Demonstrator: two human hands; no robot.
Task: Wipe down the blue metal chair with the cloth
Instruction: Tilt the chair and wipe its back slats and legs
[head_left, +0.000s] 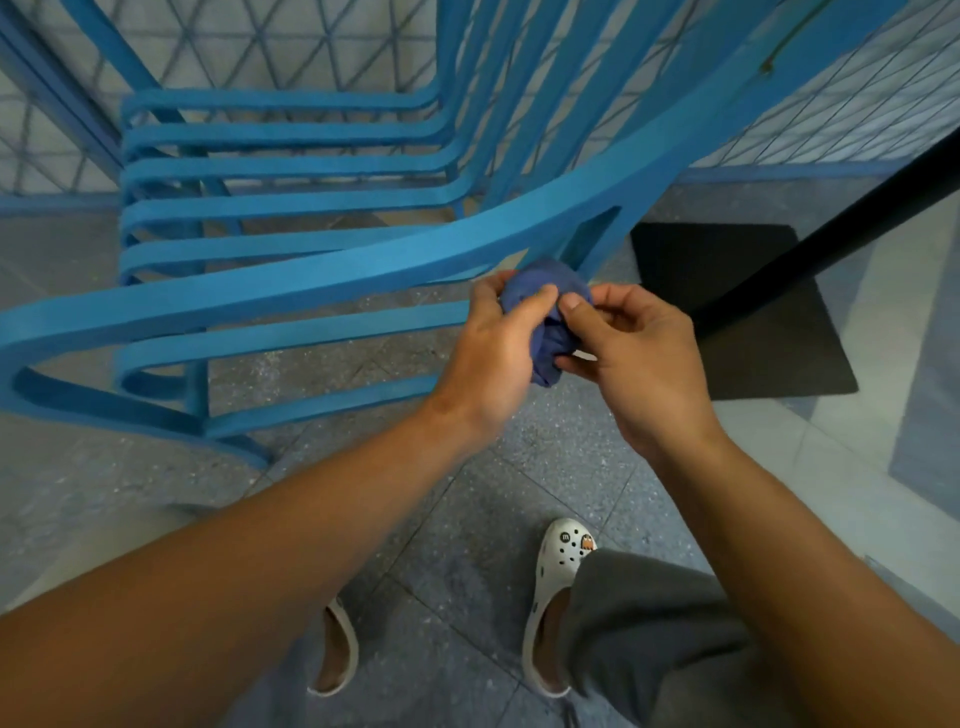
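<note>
Both hands bunch the dark blue cloth (545, 317) just beside the blue metal chair's armrest (291, 283), left hand (493, 353) gripping it and right hand (631, 358) pinching a fold, seemingly regathering a fresh wiping face.

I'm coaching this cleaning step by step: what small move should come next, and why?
Probably press the cloth onto the chair's armrest just ahead. Both the left hand and right hand hold it bunched in the air, seemingly not touching the chair.

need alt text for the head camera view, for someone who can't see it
Both hands, left and right, hold a bunched dark blue cloth just off the armrest of a blue slatted metal chair. Below, white clogs stand on grey floor tiles.
</note>
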